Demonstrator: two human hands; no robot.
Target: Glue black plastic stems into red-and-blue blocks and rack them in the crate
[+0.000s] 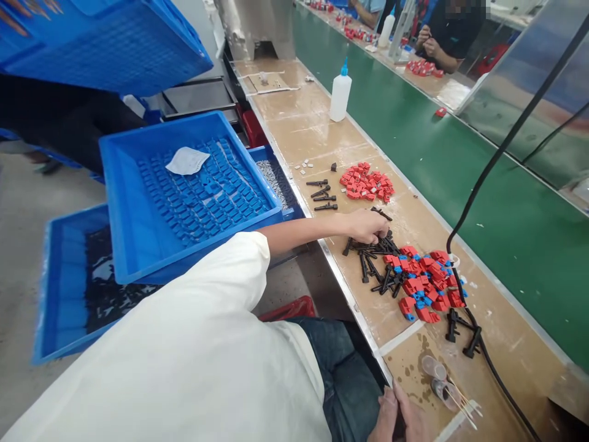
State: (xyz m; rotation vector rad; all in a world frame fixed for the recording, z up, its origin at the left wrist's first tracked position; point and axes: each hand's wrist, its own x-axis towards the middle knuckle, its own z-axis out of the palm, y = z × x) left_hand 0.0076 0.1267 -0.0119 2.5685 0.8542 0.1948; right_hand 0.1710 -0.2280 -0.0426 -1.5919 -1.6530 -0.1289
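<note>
My left hand (368, 226) reaches over a pile of black plastic rod-shaped parts (373, 250). Its fingers are curled down at the pile's far edge, and what lies between the fingertips is hidden. One black part juts out just beyond the knuckles. Right beside the pile lies a heap of red pieces with blue inserts (426, 285). At the bottom of the view, by the table's near edge, is my right hand (398, 414). Its thumb and fingers close around something dark, mostly hidden and cut off by the frame.
Red pieces (367, 182) and a row of black parts lie farther along the bench (304, 132). A white bottle (340, 95) stands behind them. Blue trays (193, 255) are at left; another person holds one (105, 55). A black cable (506, 141) hangs at right, near small cups (444, 393).
</note>
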